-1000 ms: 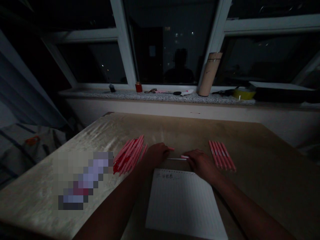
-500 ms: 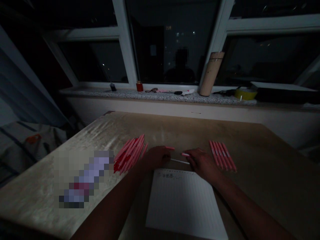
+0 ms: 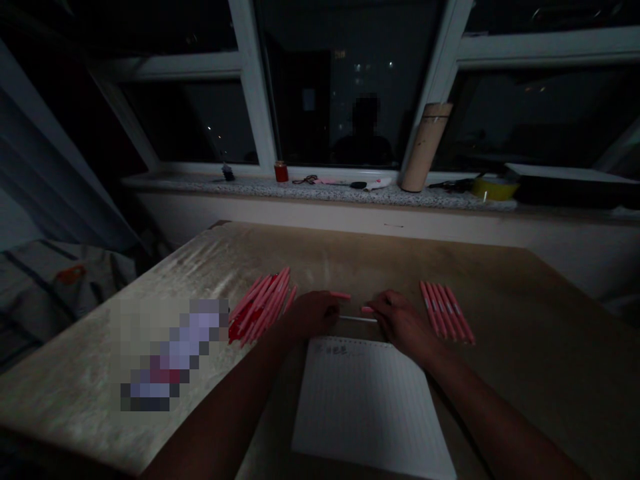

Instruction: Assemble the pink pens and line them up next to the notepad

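- Pink pen part (image 3: 341,295) is pinched by left hand (image 3: 311,312), second part (image 3: 367,309) by right hand (image 3: 399,317), beyond notebook (image 3: 370,407).
- White rod (image 3: 357,319) is seen between; grip unclear.
- Separated parts apparently being handled; steady alignment is called for.

Left grip (image 3: 314,313) near right grip (image 3: 399,316), both seemingly curled.
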A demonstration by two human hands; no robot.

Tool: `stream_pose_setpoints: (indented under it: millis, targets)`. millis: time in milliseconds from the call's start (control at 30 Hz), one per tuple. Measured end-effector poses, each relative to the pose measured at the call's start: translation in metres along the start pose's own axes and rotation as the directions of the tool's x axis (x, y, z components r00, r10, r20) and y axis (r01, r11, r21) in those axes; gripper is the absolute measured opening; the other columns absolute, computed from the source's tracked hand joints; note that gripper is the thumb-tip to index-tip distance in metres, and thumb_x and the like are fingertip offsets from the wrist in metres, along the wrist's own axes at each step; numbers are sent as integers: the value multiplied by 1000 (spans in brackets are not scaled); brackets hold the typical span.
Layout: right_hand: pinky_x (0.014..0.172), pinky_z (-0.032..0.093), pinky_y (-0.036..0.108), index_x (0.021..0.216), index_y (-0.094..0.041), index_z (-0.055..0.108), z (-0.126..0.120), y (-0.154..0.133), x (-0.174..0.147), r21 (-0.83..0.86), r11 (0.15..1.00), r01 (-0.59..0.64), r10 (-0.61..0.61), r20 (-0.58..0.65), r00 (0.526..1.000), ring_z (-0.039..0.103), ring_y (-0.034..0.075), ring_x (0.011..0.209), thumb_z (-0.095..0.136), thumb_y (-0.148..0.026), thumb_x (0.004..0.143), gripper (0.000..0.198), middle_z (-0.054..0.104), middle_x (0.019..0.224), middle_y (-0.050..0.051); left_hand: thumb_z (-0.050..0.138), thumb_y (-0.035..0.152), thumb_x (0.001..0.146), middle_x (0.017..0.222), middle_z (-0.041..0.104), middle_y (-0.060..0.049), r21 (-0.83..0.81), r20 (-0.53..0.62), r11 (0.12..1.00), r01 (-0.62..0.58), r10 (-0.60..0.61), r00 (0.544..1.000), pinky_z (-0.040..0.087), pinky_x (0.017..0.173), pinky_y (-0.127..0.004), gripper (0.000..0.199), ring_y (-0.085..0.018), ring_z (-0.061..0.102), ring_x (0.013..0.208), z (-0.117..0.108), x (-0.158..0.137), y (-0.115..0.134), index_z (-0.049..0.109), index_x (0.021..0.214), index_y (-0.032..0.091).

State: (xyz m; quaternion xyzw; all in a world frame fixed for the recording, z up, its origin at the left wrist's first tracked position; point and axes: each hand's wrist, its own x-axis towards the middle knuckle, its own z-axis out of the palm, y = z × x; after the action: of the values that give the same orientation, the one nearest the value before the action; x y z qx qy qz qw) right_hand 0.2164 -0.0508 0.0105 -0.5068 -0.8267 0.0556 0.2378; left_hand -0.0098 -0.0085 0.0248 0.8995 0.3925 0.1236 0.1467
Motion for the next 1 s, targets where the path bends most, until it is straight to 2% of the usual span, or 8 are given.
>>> stream_pose_setpoints:
  millis: [133,267,400,500,633,800,1000]
  targets:
    - [77,42,29,99,-20,65,3,2,0,17,1000,15,-15,12,1000,53,18,84,43,-20,88,24,56,87,7,47,19,77,87,67,-2,26,-34,998,49,-48,998,42,72,-25,27,-16,60,79,1,1,-1,64,98,21]
    - [78,42,29,99,-20,64,5,3,1,15,1000,27,-27,16,1000,52,18,86,44,-11,84,27,56,90,8,47,20,77,89,67,-3,22,-43,998,59,-58,997,42,71,-25,30,-16,59,78,1,1,1,64,101,22]
    - [79,41,29,101,-20,62,5,2,0,3,999,46,-46,23,999,51,19,89,44,-5,79,32,56,93,7,48,20,77,90,67,-2,-12,-48,999,48,-49,998,43,71,-25,37,-16,59,79,0,1,2,59,112,24]
    - [81,41,31,102,-20,62,4,1,0,-18,998,66,-66,4,998,50,19,91,45,-3,78,34,56,93,7,48,20,76,85,67,-2,-3,-47,999,50,-51,998,43,71,-25,35,-16,59,79,0,1,3,61,109,23]
    - [79,40,33,103,-21,62,2,0,0,-66,994,85,-87,-17,996,49,20,90,47,-3,76,36,57,92,7,46,19,77,89,67,-2,13,-26,998,66,-66,997,43,71,-25,37,-16,59,79,0,1,4,60,111,23]
    - [80,37,34,104,-23,63,0,-2,0,-116,988,100,-104,-28,994,47,21,94,50,0,74,40,57,97,7,47,20,77,94,66,-4,45,-21,995,83,-82,996,43,74,-26,25,-17,59,84,1,2,3,65,94,20]
    - [82,34,36,103,-23,64,-6,-4,0,-174,980,95,-102,-27,994,44,24,97,54,-6,76,34,57,101,8,48,20,77,86,66,-2,24,-33,997,68,-67,997,42,72,-25,23,-16,59,80,1,1,3,64,94,20]
